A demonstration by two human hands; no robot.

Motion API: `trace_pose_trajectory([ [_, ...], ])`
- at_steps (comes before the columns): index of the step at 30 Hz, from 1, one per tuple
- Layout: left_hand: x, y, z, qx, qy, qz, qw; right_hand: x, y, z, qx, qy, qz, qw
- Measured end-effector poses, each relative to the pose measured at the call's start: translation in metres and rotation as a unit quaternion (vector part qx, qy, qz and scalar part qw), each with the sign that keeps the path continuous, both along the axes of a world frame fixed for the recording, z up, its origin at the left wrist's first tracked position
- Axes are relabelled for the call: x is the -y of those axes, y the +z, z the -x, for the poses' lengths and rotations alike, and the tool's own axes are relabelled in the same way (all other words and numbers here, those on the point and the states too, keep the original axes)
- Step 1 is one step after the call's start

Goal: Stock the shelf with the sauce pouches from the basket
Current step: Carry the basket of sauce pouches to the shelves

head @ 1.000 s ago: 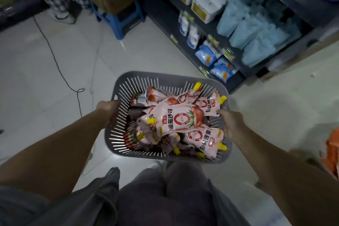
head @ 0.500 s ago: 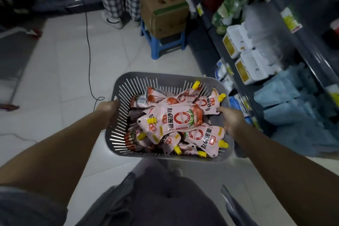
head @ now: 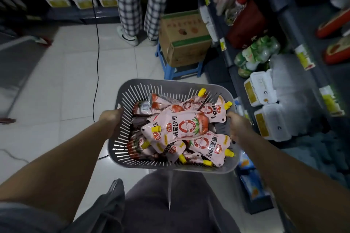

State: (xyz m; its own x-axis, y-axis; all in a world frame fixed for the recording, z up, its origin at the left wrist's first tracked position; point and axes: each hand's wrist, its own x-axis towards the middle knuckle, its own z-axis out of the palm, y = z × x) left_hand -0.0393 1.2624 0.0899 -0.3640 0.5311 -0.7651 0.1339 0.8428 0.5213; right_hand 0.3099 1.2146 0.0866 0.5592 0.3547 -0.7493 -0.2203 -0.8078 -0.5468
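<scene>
Two hands bear the load: left hand [head: 110, 119] and right hand [head: 236, 126] each clasp a side rim of the grey basket [head: 170, 84]; sauce pouches [head: 181, 128] heaped inside, probably soft, slick and light, best pinched near the yellow cap [head: 156, 129]; shelf [head: 233, 73] beyond, right.

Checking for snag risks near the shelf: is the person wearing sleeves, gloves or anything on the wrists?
No. The left hand and right hand are bare, with no gloves or watch showing. The left forearm and right forearm are uncovered to the frame's edge; no sleeve appears. Below them are dark grey trousers.
</scene>
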Motion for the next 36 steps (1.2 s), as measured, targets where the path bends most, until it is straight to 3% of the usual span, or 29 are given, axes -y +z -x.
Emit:
trace_pose_trajectory([
  [11,-0.121,-0.005,-0.049,0.013,0.027,0.006,1.000,-0.143,0.005,-0.046,-0.068,0.039,-0.021,0.997],
  [20,-0.209,-0.006,-0.070,0.046,0.051,0.008,0.998,-0.250,-0.002,-0.068,-0.045,0.031,-0.032,0.998],
  [31,-0.366,-0.014,-0.071,0.060,0.038,0.017,0.997,-0.385,-0.002,-0.061,-0.078,0.014,-0.006,0.997],
  [36,-0.429,-0.015,-0.077,0.069,0.038,0.009,0.997,-0.445,0.001,-0.067,-0.037,-0.025,-0.009,0.999],
])
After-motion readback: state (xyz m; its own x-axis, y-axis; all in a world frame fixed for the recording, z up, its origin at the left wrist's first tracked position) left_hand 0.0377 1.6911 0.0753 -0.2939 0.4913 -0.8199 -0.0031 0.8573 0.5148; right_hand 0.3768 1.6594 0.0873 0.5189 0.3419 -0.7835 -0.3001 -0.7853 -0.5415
